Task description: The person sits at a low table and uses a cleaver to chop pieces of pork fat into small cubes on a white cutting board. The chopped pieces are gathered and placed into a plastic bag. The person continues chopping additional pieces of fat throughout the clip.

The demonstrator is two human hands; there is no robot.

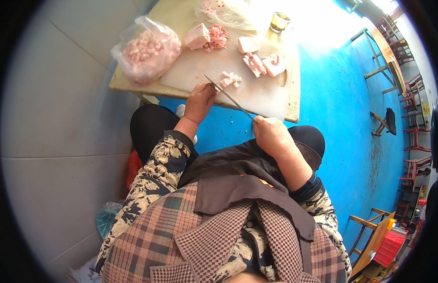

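Note:
My right hand (273, 136) grips the handle of a knife (229, 97), its blade slanting up and left over the near edge of a white plastic cutting board (190, 72). Fingers bent, my left hand (202, 99) presses close beside the blade on a pale piece of meat or fat, mostly hidden. Just beyond the blade lies a small pile of pale diced pieces (231, 79). Farther right on the board are cut strips (254, 64), a thick slab (274, 65) and a pale block (249, 44). Toward the back left sit a larger block (197, 36) and reddish scraps (216, 37).
A plastic bag of diced pieces (146, 53) stands at the table's left edge, near a tiled wall (63, 123). Another plastic bag (226, 14) and a glass of yellowish liquid (279, 22) are at the back. Wooden tables and chairs line the blue floor (346, 141) on the right.

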